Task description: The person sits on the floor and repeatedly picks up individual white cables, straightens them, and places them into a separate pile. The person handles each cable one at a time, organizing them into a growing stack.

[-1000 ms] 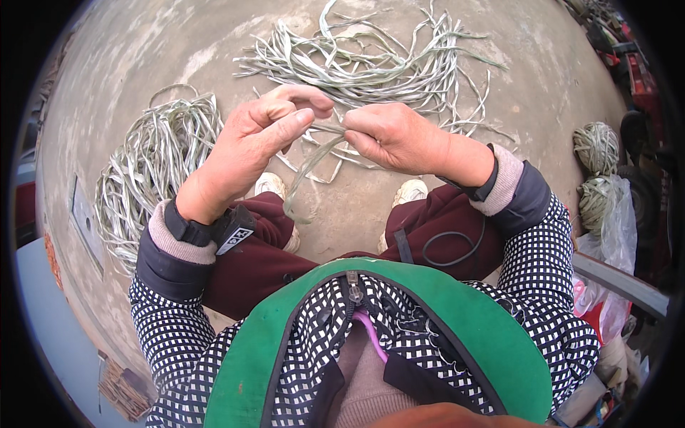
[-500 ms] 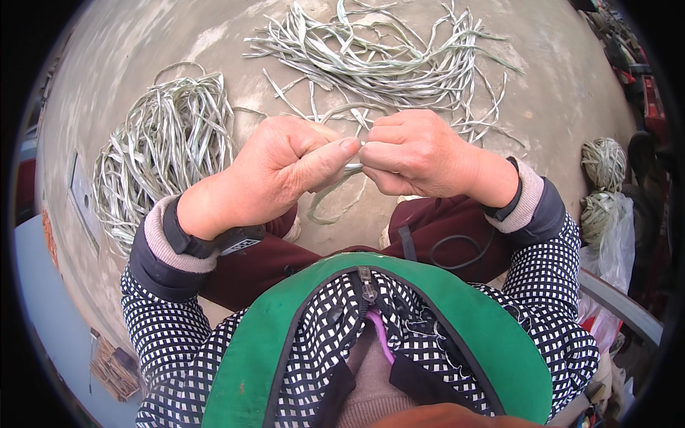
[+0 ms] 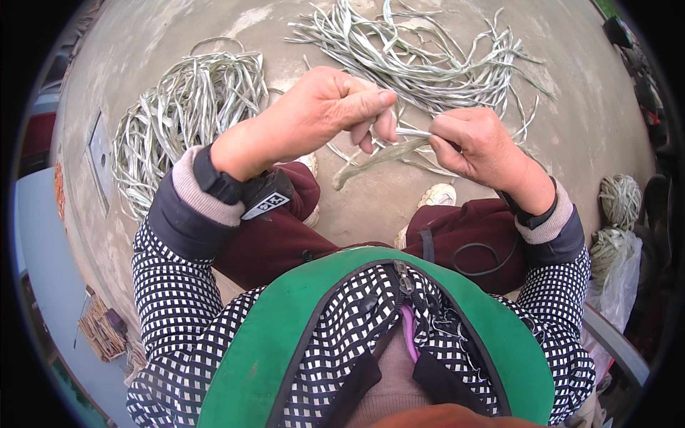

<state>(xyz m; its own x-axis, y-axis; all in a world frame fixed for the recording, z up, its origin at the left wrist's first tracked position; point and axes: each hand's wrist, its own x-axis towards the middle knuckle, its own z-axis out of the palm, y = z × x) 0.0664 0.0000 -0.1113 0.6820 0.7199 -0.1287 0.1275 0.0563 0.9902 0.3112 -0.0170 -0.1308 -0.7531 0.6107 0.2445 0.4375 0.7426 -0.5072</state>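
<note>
My right hand (image 3: pixel 478 145) is closed in a pinch around pale grey-green flat plastic strands (image 3: pixel 379 158). A loose length of them droops to the left from its fingertips, below my left hand. My left hand (image 3: pixel 332 114) is raised close by, fingers curled and thumb lying along the index finger. A short whitish piece of strand runs from its curled fingers to the right hand's pinch. Beyond the hands, a loose spread of similar strands (image 3: pixel 435 68) lies on the ground. A thick looped bundle of strands (image 3: pixel 189 118) lies to the left.
The concrete floor (image 3: pixel 364 214) stretches beneath my knees and pale shoes (image 3: pixel 437 195). At the right sit wound strand balls (image 3: pixel 619 202) and a clear plastic bag (image 3: pixel 619 282), near a grey bar (image 3: pixel 617 342). A bundle of thin sticks (image 3: pixel 102 328) lies at lower left.
My hands, which met at the fingertips, have drawn apart. The left is now higher, the right slightly to the right, and the strand end between them shows.
</note>
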